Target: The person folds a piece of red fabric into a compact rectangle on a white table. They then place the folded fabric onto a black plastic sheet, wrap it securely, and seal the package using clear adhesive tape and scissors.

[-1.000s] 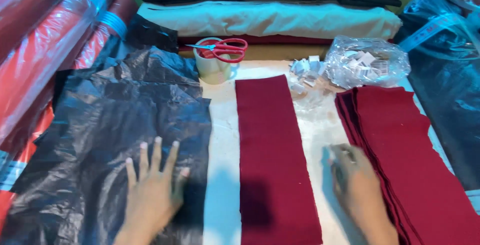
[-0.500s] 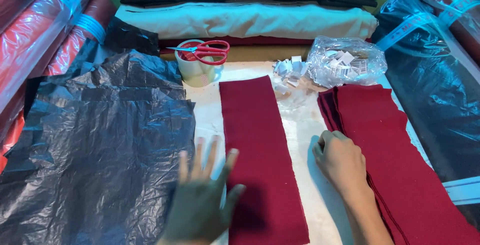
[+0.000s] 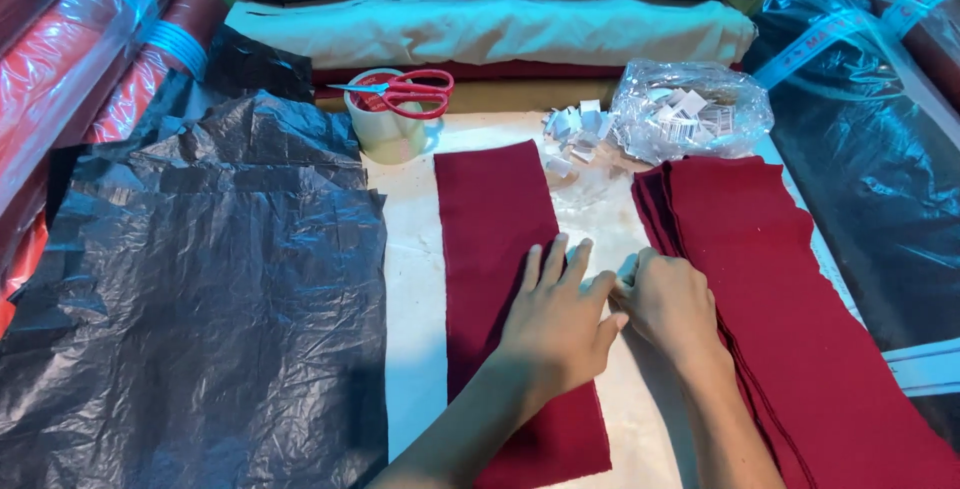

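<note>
Maroon felt strip (image 3: 500, 249), long and rectangular, lies flat at table centre, running from 12 to 6 o'clock. Left hand (image 3: 556, 321) rests palm-down on its right edge, fingers spread flat, gripping nothing. Right hand (image 3: 668, 304) sits just beside it at 3 o'clock, fingers curled at the near edge of the stack of maroon felt pieces (image 3: 800, 319); whether they pinch a layer, cannot tell. One strip laid out singly, the stack not yet dealt with, so work looks early. Crumpled black plastic sheet (image 3: 200, 289) at 9 o'clock. Red-handled scissors (image 3: 410, 91) lie atop a tape roll (image 3: 385, 129) at 12; clear bag of small white labels (image 3: 690, 109) at 1 o'clock.
</note>
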